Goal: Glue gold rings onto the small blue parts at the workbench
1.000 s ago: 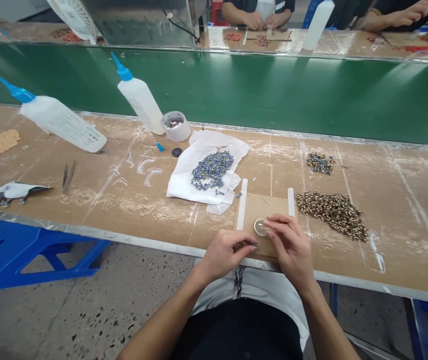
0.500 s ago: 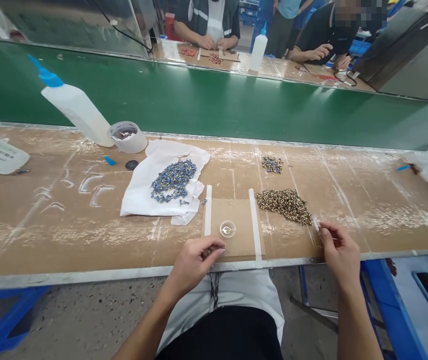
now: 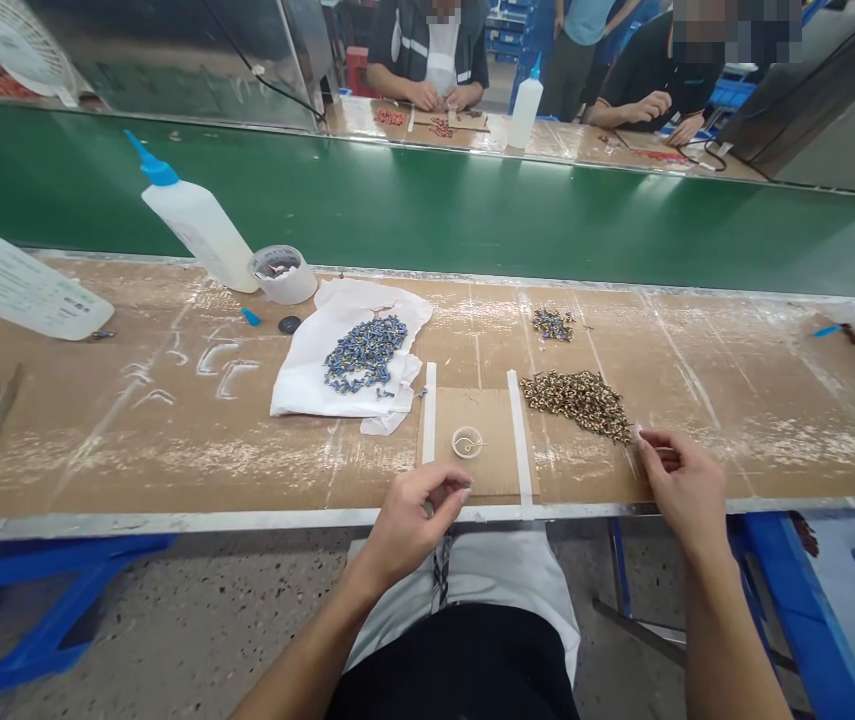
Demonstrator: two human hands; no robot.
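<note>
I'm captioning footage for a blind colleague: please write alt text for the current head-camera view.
The left hand is near a small round object on a cardboard pad; the right hand is at the right end of a brownish pile of small parts. Blue parts lie heaped on white paper.

On the worktop (image 3: 742, 420), a dish (image 3: 459, 451) sits on a card (image 3: 498, 415). Left of the card, a heap (image 3: 367, 352) lies on paper (image 3: 299, 392). Right of the card is a pile (image 3: 581, 402).
</note>
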